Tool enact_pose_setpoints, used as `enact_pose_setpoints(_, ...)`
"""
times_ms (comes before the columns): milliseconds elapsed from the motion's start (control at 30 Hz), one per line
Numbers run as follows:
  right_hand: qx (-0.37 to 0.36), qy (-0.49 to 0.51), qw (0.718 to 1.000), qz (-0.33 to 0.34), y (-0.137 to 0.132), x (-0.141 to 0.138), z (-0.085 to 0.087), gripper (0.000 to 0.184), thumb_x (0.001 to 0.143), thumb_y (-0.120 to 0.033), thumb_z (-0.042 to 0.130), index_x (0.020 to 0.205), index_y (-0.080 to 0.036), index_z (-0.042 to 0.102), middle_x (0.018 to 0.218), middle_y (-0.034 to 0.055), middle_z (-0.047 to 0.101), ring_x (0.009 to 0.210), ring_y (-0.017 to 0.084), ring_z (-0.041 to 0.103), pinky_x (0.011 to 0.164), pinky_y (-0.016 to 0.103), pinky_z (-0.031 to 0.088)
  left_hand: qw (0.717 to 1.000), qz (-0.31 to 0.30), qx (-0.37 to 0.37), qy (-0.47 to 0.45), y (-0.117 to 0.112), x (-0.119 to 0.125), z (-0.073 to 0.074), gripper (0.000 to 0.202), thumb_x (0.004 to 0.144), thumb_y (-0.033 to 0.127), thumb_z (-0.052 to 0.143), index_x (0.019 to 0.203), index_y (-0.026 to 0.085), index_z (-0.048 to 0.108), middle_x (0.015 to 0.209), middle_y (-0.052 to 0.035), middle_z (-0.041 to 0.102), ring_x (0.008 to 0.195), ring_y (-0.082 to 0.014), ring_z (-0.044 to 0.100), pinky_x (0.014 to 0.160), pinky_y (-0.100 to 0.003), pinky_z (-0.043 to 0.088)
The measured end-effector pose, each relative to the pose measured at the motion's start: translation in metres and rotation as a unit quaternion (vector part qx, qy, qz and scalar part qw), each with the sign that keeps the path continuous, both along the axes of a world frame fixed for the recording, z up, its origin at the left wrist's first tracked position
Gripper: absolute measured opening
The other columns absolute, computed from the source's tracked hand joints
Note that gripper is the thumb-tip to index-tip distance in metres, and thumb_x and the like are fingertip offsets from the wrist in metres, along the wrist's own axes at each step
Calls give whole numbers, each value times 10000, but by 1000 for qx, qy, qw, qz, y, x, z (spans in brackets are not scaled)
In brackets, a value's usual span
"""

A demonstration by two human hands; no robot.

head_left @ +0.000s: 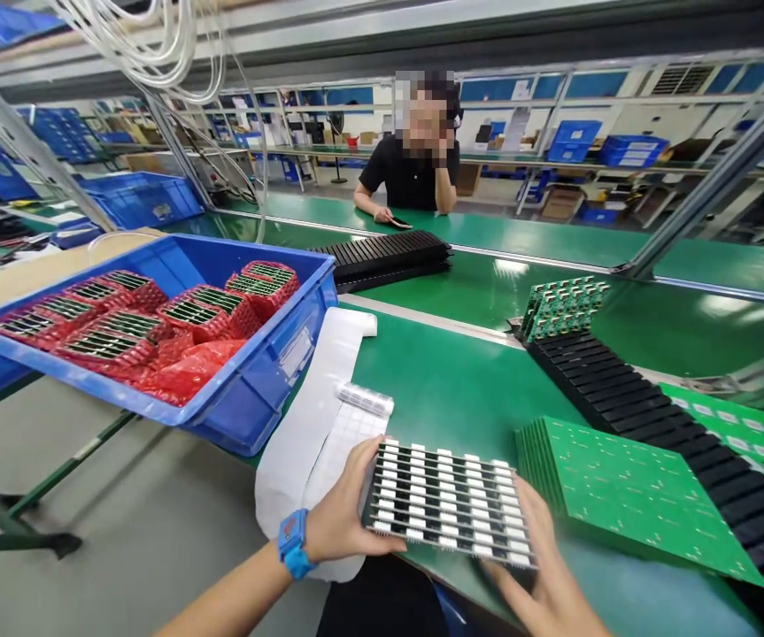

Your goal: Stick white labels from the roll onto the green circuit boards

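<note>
A circuit board panel (pixel 448 500) with rows of white parts is held flat over the table's near edge. My left hand (pixel 342 513), with a blue watch at the wrist, grips its left edge. My right hand (pixel 541 575) holds it from below at the right corner. Just to the right lies a stack of green boards (pixel 627 487). A white label sheet (pixel 319 425) with a small roll lies under my left hand.
A blue bin (pixel 255 372) of red-bagged boards stands at the left. A long black slotted rack (pixel 653 425) holding green boards (pixel 560 305) runs along the right. Another black rack (pixel 388 257) lies farther back. Beyond the green table (pixel 448 380) a person in black sits.
</note>
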State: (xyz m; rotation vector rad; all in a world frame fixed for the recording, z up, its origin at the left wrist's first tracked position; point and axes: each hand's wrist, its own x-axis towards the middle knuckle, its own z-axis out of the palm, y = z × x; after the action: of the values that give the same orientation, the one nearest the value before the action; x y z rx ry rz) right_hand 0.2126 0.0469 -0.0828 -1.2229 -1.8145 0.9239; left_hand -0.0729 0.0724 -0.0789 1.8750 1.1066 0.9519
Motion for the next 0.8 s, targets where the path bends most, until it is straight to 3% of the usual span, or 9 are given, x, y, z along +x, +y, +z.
enact_pose_setpoints(133,-25,6,1000,-8,3,2,1,740,774,-239,610,1411,-288,235,1473,59,236,1353,284,200,1112,481,179,1000,5,-1,10,3,1,8,1093,579,318,798,1420,289,100,1422,-131,267,1307,-348,291,1086,-484,255)
enact_pose_setpoints(267,-99,69,989,-80,7,-7,10,658,737,-320,665,1337,-241,407,1435,68,336,1329,277,272,1111,442,214,998,40,-45,9,19,3,28,986,626,306,760,1419,241,178,1446,-110,275,1328,-321,265,1105,-452,231)
enact_pose_setpoints(400,-207,217,945,-127,9,-31,30,606,799,-419,585,1344,-231,397,1379,73,434,1238,232,433,1056,392,338,981,19,-187,-39,43,11,57,686,722,347,677,1330,204,392,1353,-98,459,1203,-285,468,1015,-420,382)
enact_pose_setpoints(500,-236,242,933,-125,-1,-34,55,575,807,-465,553,1326,-248,429,1373,51,445,1262,213,404,1079,394,288,956,5,-282,-75,57,22,73,506,754,377,639,1205,174,533,1227,-96,585,1093,-279,564,940,-416,449)
enact_pose_setpoints(600,-251,182,941,-133,-16,-1,88,538,704,-499,648,1188,-271,582,1268,51,554,1144,268,527,1025,458,355,940,30,-332,-79,63,31,80,456,759,412,624,1138,161,586,1193,-89,613,1080,-277,575,942,-411,448)
enact_pose_setpoints(667,-208,101,960,-158,-17,42,108,383,701,-515,640,964,-243,704,1006,77,693,993,288,617,950,464,435,932,38,-354,-70,66,37,83,471,753,427,625,1137,156,588,1187,-85,618,1071,-273,581,944,-404,447)
enact_pose_setpoints(700,-163,62,963,-205,-13,66,115,354,739,-525,593,919,-243,711,930,76,709,980,282,622,959,458,428,929,37,-363,-63,68,39,85,485,748,432,630,1142,153,585,1182,-84,622,1066,-272,585,940,-400,450)
enact_pose_setpoints(733,-97,27,950,-295,-5,90,119,371,762,-526,562,977,-251,686,970,70,699,1013,275,606,989,458,399,926,34,-371,-56,70,42,86,498,743,437,633,1148,151,581,1175,-83,627,1061,-270,588,933,-393,456)
enact_pose_setpoints(800,-72,-47,925,-371,14,131,118,535,748,-528,573,1192,-229,560,1204,89,597,1107,297,547,1003,482,379,922,29,-383,-43,76,50,89,513,735,447,640,1145,144,583,1150,-83,642,1048,-264,596,913,-372,468)
